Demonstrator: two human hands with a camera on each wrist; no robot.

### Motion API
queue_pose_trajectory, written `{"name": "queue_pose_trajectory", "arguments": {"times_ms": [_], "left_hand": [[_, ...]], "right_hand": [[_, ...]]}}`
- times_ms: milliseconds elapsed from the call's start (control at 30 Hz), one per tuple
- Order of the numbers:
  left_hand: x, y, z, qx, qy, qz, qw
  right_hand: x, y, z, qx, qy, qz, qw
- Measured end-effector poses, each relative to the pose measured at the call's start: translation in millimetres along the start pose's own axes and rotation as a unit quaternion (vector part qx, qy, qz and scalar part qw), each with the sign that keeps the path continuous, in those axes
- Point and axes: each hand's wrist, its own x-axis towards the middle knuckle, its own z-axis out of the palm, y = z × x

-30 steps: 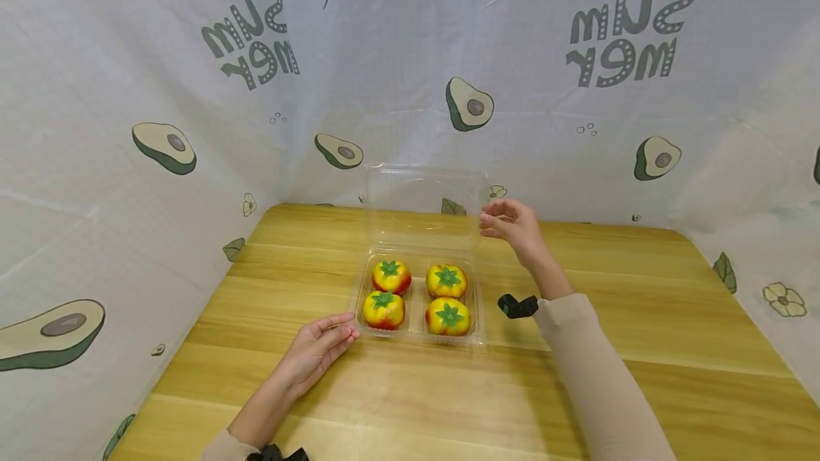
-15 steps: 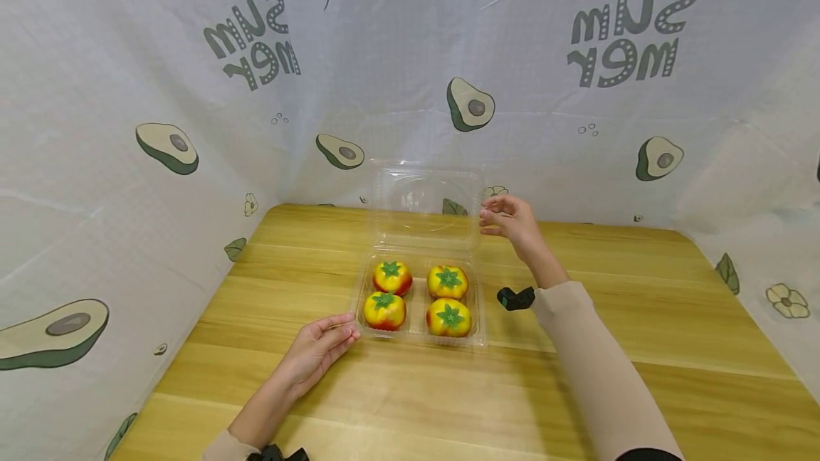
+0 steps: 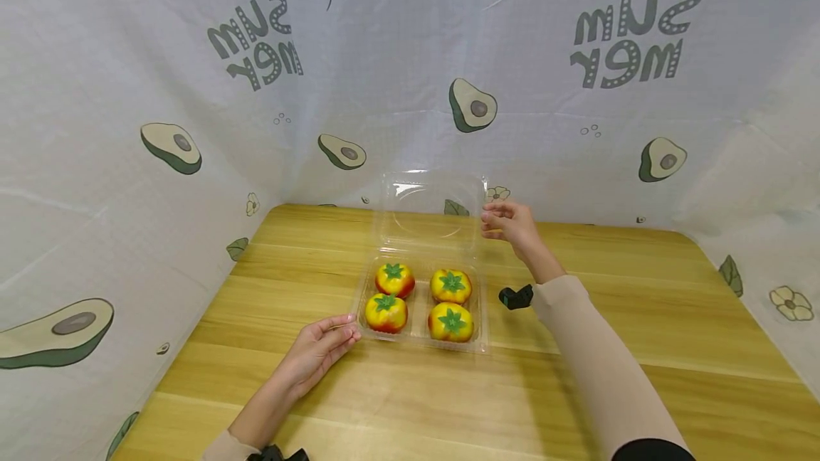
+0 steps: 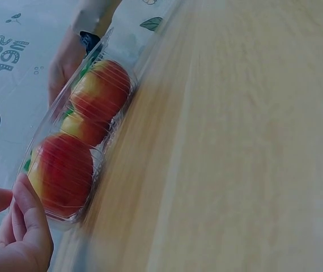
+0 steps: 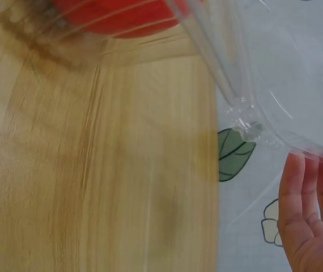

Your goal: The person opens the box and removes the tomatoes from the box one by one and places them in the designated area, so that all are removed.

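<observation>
1. Fingers of the person's left hand [image 3: 320, 351] are bending gently and pinching, with the thumb, the near left corner of a clear plastic rectangular clamshell container [image 3: 419, 304]; hardly any gap is showing at the tips.
2. Fingers of the right hand [image 3: 512, 226] are grasping the right edge of the container's raised transparent lid [image 3: 432, 212], thumb and fingertips meeting on the thin rim.
3. From the lower left, the left forearm is slanting inward, its hand staying low beside the tabletop.
4. On the other side, the right arm, in a beige sleeve [image 3: 608, 361], is reaching forward, its hand turning inward above the table.
5. Between the hands, the container is resting on a yellowish wood-grain table [image 3: 416, 404], holding four round yellow-and-red fruits [image 3: 451, 322] with green leafy tops.
</observation>
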Motion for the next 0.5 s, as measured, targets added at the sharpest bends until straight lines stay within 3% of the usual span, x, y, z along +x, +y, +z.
{"name": "queue_pose_trajectory", "arguments": {"times_ms": [500], "left_hand": [[1.3,-2.0,-2.6,-0.002,-0.01,-0.002,0.9999]], "right_hand": [[7.2,12.5,1.9,-0.03,-0.007,0.042,0.9986]]}}
